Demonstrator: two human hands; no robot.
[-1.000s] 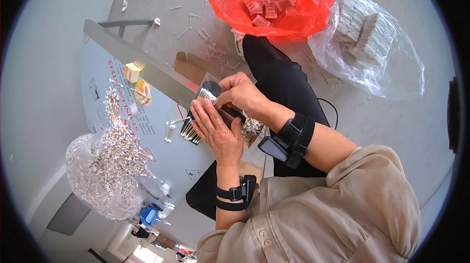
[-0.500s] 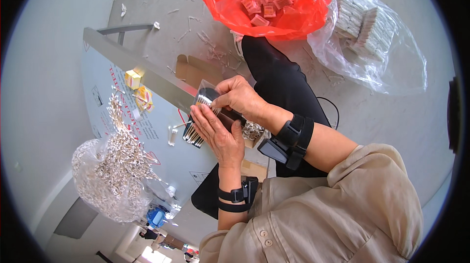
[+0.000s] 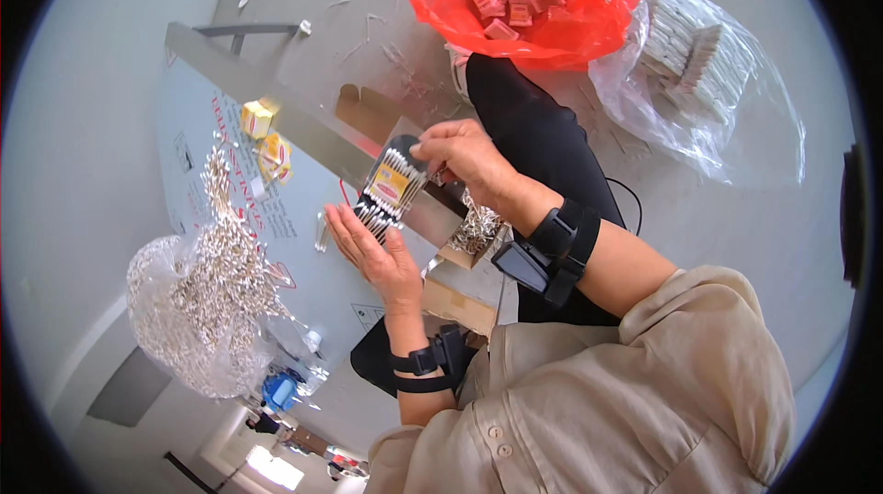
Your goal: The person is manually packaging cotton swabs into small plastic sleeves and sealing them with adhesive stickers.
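Hands: two are being shown, each with a black strap at the wrist.
Packet: one small clear packet of cotton swabs (image 3: 391, 189), with a yellow and red label, is being held up over the edge of the pale worktable (image 3: 198, 140).
Right hand: the right hand (image 3: 467, 155) is being kept curled, its fingertips pinching the packet's top end.
Left hand: the left hand (image 3: 375, 250) is being held open, palm up and fingers spread, under the packet's lower end, where the swab tips are touching the fingers.
Loose swabs: one big heap (image 3: 216, 259) is being kept on the table, partly spilling out of a clear bag (image 3: 161, 319); it is too dense to be counted.
Yellow boxes: two (image 3: 265, 135) are lying on the table, near its far edge.
Floor bags: two are lying there, one red bag (image 3: 589, 29) holding several small red packets and one clear bag (image 3: 708, 80) of white bundles.
Cardboard box: one (image 3: 474, 246), holding more swabs, is being seen just below the right wrist.
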